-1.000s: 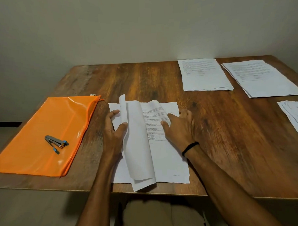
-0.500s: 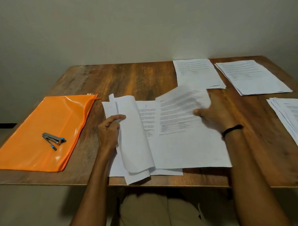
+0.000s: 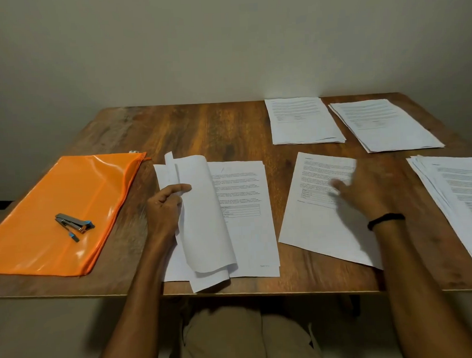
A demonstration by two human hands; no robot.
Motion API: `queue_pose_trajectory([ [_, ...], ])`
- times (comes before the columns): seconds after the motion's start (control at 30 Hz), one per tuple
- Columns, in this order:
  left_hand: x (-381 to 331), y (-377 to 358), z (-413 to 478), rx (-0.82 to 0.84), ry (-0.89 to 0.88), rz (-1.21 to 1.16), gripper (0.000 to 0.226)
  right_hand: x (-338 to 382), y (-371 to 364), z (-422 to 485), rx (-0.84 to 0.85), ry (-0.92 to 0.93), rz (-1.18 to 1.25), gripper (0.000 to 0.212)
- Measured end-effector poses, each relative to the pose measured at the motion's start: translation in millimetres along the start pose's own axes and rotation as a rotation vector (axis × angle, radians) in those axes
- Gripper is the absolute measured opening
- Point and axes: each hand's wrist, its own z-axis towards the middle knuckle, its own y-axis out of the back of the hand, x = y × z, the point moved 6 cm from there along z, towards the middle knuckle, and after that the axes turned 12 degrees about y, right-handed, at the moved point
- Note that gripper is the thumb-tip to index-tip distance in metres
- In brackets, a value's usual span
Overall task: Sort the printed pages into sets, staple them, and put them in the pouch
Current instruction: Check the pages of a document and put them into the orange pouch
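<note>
A stack of printed pages (image 3: 242, 219) lies at the table's near middle. My left hand (image 3: 164, 211) holds its upper sheets (image 3: 204, 223) curled back to the left. To the right of the stack a single printed page (image 3: 320, 215) lies flat and slightly turned. My right hand (image 3: 365, 189) is over that page with fingers spread, blurred, touching or just above it. An orange pouch (image 3: 54, 203) lies at the left with a small metal stapler (image 3: 74, 223) on top of it.
Two more piles of pages lie at the far right: one (image 3: 302, 121) and another (image 3: 384, 123) beside it. A fanned pile (image 3: 457, 196) reaches the right edge. The wooden table (image 3: 200, 131) stands against a plain wall; my knees show below its front edge.
My right hand carried one page off the stack to the right and set it flat on the table. My left hand kept the curled sheets held back.
</note>
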Motion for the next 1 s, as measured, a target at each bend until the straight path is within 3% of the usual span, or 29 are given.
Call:
queue_pose_trajectory([
  [0.13, -0.9, 0.8, -3.2, 0.04, -0.013, -0.03, 0.024, 23.4, -51.0, -16.4, 0.442, 0.125, -0.08, 0.099],
  [0.23, -8.7, 0.8, -7.8, 0.089, -0.065, -0.049, 0.015, 25.3, -33.9, -17.2, 0.509, 0.135, -0.097, 0.09],
  [0.33, -19.4, -1.6, -12.4, 0.144, -0.137, 0.01, 0.029, 41.6, -16.7, -16.9, 0.4, 0.133, -0.068, 0.077],
  [0.43, -29.8, -3.5, -19.3, 0.159, -0.184, 0.068, 0.047, 86.1, -21.5, -23.7, 0.153, 0.08, 0.163, 0.05],
  [0.5, -34.8, -2.6, -24.3, 0.121, -0.213, 0.096, 0.049, 120.9, -38.4, -33.7, 0.117, 0.045, 0.293, 0.034],
  [0.57, -38.0, -0.4, -26.7, 0.063, -0.222, 0.107, 0.046, 147.7, -60.1, -44.0, 0.124, 0.031, 0.353, 0.032],
  [0.7, -41.3, 0.5, -27.7, 0.074, -0.246, 0.143, 0.043, 173.0, -69.2, -48.6, -0.043, 0.016, 0.421, 0.025],
  [0.83, -40.0, 1.7, -26.3, 0.03, -0.216, 0.161, 0.042, 170.0, -55.7, -47.0, -0.119, -0.081, 0.651, 0.029],
  [1.0, -39.4, 0.7, -25.2, 0.089, -0.194, 0.143, 0.05, 153.0, -48.4, -45.2, -0.169, -0.134, 0.629, 0.018],
])
